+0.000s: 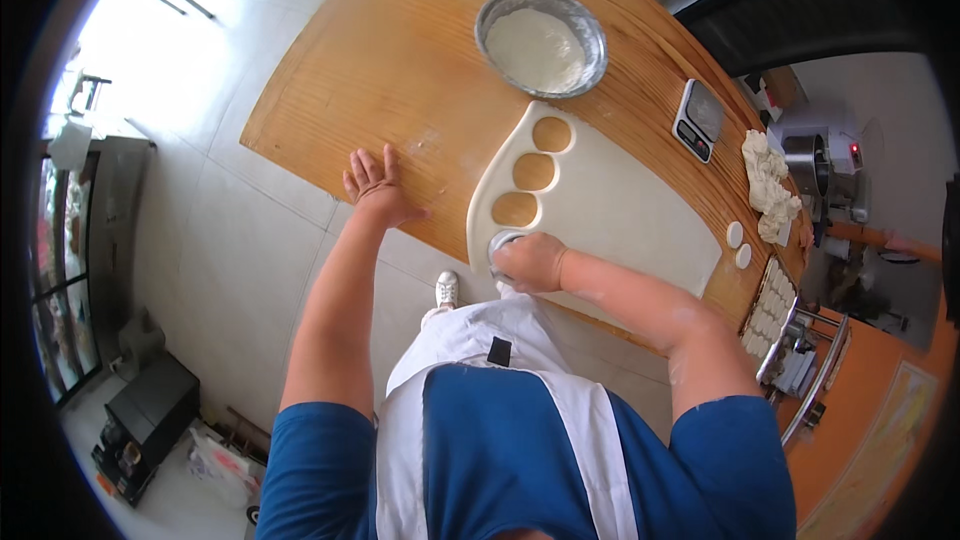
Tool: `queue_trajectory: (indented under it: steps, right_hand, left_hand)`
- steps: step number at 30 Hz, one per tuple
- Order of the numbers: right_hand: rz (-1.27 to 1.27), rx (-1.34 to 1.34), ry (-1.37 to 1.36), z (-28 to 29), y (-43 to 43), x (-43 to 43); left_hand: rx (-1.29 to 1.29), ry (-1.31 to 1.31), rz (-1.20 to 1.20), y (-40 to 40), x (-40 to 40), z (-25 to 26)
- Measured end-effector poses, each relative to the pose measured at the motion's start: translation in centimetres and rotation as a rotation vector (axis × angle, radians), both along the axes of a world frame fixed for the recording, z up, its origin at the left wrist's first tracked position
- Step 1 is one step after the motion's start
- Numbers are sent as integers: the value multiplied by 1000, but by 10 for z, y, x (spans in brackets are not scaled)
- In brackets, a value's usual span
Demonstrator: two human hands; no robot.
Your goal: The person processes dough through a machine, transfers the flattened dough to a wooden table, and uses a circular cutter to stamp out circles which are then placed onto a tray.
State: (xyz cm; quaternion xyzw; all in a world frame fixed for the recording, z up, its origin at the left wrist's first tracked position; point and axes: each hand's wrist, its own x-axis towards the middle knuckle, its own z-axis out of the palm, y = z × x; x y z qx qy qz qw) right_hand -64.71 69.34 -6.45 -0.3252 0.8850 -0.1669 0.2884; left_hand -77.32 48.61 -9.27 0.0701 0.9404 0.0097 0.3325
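Observation:
A wide sheet of rolled dough [630,202] lies on the wooden table [352,75], with three round holes in a row near its left edge. Just below the lowest hole, my right hand [531,262] grips a round metal cutter [501,244] that stands on the dough. My left hand [382,191] rests with spread fingers at the table's near edge, left of the sheet, and holds nothing. Two small dough discs [739,246] sit beyond the sheet's right end.
A metal bowl of flour [540,45] stands behind the sheet. To its right are a digital kitchen scale [699,120] and a lump of rough dough [766,184]. A tray of dough pieces [769,311] lies at the right, near a metal rail [821,382].

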Motion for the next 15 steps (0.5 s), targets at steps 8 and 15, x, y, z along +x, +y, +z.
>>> queue_trajectory:
  steps: [8, 15]
  right_hand:
    - [-1169, -411, 44, 6, 6, 52]
    - [-1880, -1162, 217, 42, 130, 100]
  left_hand:
    - [-67, -29, 227, 22, -11, -1]
    - [-169, 9, 248, 35, -11, -12]
